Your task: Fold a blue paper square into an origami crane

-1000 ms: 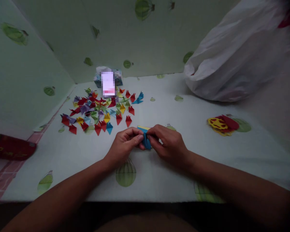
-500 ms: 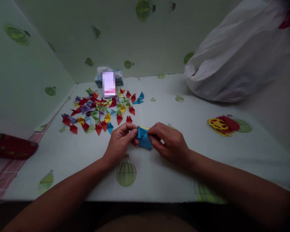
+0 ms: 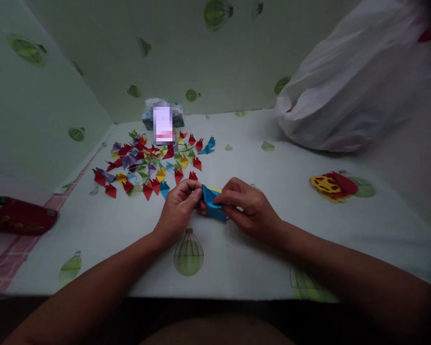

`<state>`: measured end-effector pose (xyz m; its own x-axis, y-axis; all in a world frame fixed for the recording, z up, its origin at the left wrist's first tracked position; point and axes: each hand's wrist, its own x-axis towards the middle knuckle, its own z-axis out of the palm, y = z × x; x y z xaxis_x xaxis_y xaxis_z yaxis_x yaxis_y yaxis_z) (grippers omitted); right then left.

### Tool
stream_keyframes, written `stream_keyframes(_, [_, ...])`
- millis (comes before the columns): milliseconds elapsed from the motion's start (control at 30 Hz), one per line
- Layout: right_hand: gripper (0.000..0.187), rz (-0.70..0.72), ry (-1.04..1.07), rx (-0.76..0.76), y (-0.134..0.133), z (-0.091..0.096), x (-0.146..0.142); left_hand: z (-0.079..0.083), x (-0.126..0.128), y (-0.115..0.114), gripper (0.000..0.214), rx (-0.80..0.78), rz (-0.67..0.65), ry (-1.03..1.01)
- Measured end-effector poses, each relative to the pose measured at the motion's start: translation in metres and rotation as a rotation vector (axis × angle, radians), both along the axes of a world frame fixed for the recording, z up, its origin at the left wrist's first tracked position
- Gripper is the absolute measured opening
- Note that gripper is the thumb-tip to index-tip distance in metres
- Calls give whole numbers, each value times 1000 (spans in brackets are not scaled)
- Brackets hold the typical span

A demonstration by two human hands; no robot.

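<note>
A partly folded piece of blue paper (image 3: 209, 195) is held in front of me, just above the table. My left hand (image 3: 178, 205) pinches its left edge between thumb and fingers. On the other side, the fingers of my right hand (image 3: 253, 207) are closed on the upper flap. A sliver of yellow paper (image 3: 214, 189) shows behind the blue; I cannot tell whether it is a separate sheet. Left of my hands lies a loose pile of small folded paper shapes (image 3: 147, 167) in red, purple, green, yellow and blue.
A lit phone (image 3: 163, 124) leans on a tissue box (image 3: 178, 115) behind the pile. To the right lie red and yellow paper cutouts (image 3: 332, 187). A large white plastic bag (image 3: 330, 105) fills the back right. At the left edge lies a red can-like object (image 3: 25, 215).
My right fingers have drawn the blue flap down and slightly left, so it covers more of the paper beneath. My left hand keeps its pinch. The view has shifted slightly.
</note>
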<state>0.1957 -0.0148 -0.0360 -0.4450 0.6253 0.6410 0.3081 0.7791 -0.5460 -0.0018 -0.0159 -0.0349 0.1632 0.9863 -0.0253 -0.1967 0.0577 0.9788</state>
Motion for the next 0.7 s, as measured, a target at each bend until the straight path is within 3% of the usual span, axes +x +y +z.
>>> stream_keyframes(400, [16, 5, -74, 59, -1, 1, -1, -2, 3, 0, 27, -88, -7, -110])
stream_keyframes(700, [16, -28, -97, 135, -6, 3, -3, -2, 2, -1, 28, -109, -29, -8])
